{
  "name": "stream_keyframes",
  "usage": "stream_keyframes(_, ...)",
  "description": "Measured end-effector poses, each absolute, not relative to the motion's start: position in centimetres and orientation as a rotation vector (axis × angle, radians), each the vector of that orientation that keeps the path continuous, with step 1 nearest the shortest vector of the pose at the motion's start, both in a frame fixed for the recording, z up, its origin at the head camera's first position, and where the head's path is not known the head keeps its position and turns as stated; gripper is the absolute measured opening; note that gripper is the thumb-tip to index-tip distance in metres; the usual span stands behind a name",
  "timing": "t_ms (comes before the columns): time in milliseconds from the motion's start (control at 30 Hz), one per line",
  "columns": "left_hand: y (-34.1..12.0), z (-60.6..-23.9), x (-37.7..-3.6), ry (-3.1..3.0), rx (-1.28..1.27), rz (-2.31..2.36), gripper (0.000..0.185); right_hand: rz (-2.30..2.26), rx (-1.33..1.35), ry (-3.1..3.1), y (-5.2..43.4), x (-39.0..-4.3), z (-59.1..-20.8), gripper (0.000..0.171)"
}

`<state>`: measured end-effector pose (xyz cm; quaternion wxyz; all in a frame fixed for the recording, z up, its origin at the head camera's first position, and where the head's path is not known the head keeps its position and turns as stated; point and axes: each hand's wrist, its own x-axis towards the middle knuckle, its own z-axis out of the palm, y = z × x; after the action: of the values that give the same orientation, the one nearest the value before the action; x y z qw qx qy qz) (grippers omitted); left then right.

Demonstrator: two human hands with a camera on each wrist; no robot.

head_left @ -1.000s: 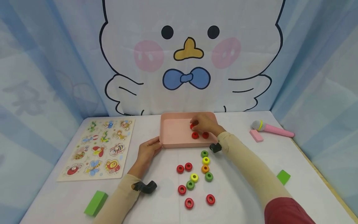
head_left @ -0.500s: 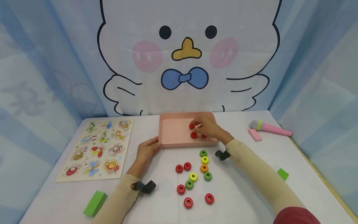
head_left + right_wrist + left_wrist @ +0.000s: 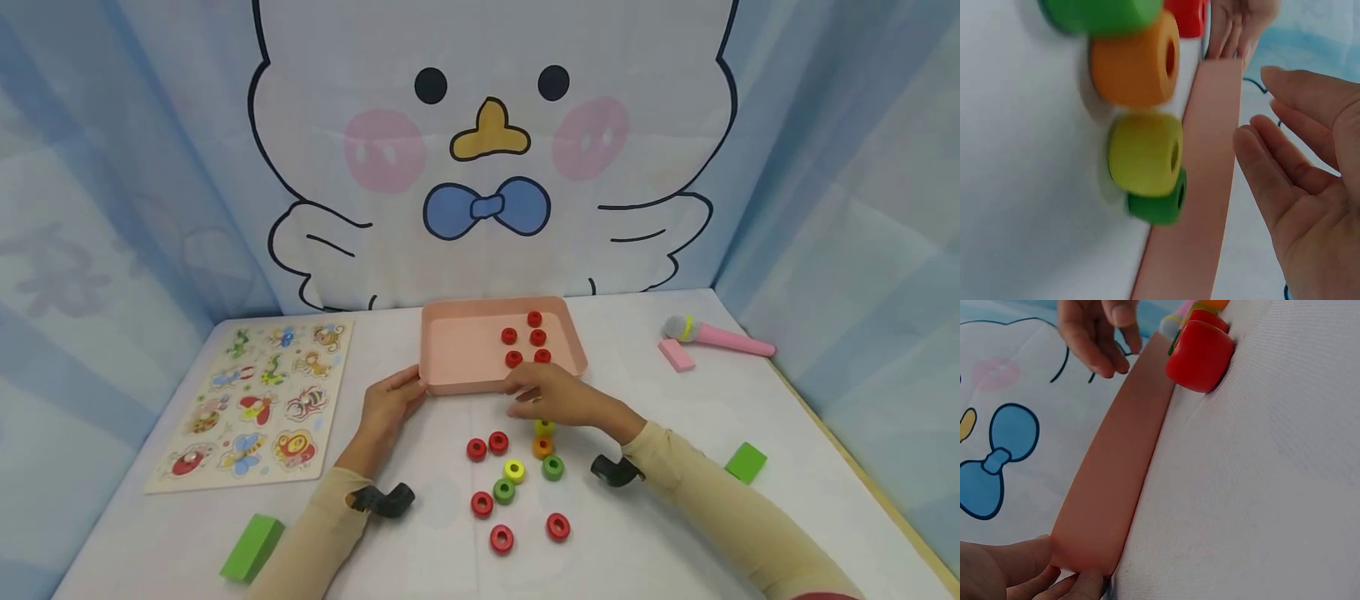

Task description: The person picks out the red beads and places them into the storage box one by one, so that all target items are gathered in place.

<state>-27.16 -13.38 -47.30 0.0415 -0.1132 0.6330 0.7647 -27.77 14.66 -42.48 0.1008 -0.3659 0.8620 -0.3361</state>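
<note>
At the front left corner of a pink tray, my left hand holds the tray with its fingertips. Several red beads sit in the right half of the tray. My right hand hovers by the tray's front wall with thumb and fingers apart and nothing between them. Below it a yellow bead, an orange bead and green beads stand in a row. Several more red beads, another yellow bead and a green bead lie nearer on the table.
A board with insect pictures lies at the left, with a green block in front of it. To the right are a pink toy microphone, a pink block and a green block. A printed curtain hangs behind the table.
My right hand has let go of a red bead in the tray and moved back toward me, over the tray's front edge. The left hand stays at the tray corner.
</note>
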Motion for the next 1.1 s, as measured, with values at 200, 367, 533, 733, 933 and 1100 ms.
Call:
stream_keyframes(200,-13.4,-47.3,-27.2,1.947,-0.34,2.335,0.045,-0.934,-1.106,2.401,14.1,-26.3,-43.2,0.03)
stream_keyframes(367,-13.5,-47.4,-27.2,1.955,-0.331,2.327,0.045,-0.889,-1.116,2.387,13.4,-25.8,-43.8,0.03)
stream_keyframes(533,-13.5,-47.3,-27.2,1.961,-0.314,2.323,0.045,-0.861,-1.089,2.383,13.0,-25.7,-44.1,0.03)
stream_keyframes(733,-13.5,-47.3,-27.2,1.964,-0.313,2.333,0.045,-0.841,-1.108,2.394,13.0,-25.8,-44.1,0.026)
stream_keyframes(933,-13.4,-47.4,-27.2,1.966,-0.326,2.328,0.044,-0.858,-1.073,2.429,13.3,-26.7,-43.0,0.024)
stream_keyframes(1100,-13.4,-47.5,-27.3,1.963,-0.332,2.325,0.044,-0.906,-1.038,2.526,13.7,-28.8,-40.8,0.029)
